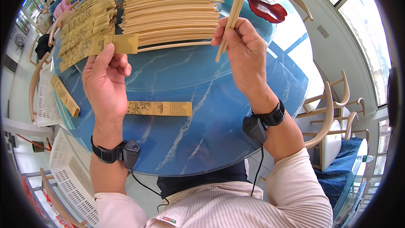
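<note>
My left hand [103, 80] pinches a flat gold-brown printed paper sleeve [126, 43] between thumb and fingers. Behind it a fanned pile of similar sleeves [90, 14] covers the table's far left. A pair of pale wooden chopsticks [237, 4] stands tilted in my right hand [244, 52], gripped near the lower end. Many loose chopsticks [168, 8] lie side by side in a wide stack between the hands, on the far side. Another printed sleeve [160, 108] rests on the table in front of me, its left end hidden by my left wrist.
The round table [202, 139] has a blue marbled top. One more sleeve [65, 96] lies near its left edge. A red dish [266, 10] sits at the far right. White plastic baskets [71, 169] stand at the left, and wooden chairs [327, 114] surround the table.
</note>
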The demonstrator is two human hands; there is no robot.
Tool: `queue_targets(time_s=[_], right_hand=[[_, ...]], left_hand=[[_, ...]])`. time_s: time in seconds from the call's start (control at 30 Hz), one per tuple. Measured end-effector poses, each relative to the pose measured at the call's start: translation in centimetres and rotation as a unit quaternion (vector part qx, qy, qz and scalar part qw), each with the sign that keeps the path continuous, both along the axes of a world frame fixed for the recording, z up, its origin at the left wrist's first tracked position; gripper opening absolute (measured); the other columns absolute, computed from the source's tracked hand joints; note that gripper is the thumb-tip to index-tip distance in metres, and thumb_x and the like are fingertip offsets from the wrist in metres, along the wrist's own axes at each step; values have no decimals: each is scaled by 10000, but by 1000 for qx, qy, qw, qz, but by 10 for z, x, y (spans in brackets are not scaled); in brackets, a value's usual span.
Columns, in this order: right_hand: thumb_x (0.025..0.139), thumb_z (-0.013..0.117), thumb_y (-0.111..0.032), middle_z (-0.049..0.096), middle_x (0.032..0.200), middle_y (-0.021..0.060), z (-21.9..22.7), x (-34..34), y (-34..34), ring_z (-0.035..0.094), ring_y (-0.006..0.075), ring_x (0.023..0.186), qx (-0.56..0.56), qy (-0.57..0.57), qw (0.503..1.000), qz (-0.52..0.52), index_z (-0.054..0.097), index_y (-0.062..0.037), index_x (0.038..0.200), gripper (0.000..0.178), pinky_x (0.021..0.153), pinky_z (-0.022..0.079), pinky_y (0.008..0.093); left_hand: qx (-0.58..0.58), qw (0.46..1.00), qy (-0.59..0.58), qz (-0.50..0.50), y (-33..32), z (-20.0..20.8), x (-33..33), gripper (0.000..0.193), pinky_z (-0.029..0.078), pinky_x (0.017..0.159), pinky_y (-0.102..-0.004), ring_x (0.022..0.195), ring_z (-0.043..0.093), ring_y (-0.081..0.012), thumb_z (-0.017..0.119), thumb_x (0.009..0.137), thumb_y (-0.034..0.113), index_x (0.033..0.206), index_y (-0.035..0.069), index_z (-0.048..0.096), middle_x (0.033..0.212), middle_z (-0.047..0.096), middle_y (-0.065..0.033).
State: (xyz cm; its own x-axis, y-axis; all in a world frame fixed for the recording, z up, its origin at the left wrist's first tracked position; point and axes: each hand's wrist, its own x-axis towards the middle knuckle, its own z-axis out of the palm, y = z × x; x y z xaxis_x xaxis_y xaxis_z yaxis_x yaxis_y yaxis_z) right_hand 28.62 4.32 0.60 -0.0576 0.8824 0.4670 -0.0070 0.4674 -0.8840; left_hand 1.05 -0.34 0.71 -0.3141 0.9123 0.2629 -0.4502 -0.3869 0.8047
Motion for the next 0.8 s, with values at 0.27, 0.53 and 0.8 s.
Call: queue_targets(time_s=[0.27,0.53,0.8], right_hand=[[1106,477,9,705,993,68,-24,-15,12,687,144,908,-36,-32,999,5,586,-18,1204,150,848,566,299],[1072,463,44,667,946,51,-29,-16,11,634,119,841,-44,-36,998,-34,573,-13,1191,171,743,520,272],[1077,573,-33,549,782,-24,9,-9,-21,490,52,706,-47,-111,992,33,652,-3,1055,88,625,396,218]], left_hand=[[-12,1000,7,-12,0,-1,0,104,499,609,-304,725,655,-141,695,1036,118,1087,31,717,861,719,-61],[-12,999,-9,-31,-3,4,7,112,523,616,-309,710,680,-165,716,1022,108,1045,-1,726,875,754,-96],[67,997,-10,38,-7,11,8,170,604,730,-336,867,735,-169,675,1033,54,1184,-13,715,1078,780,-100]])
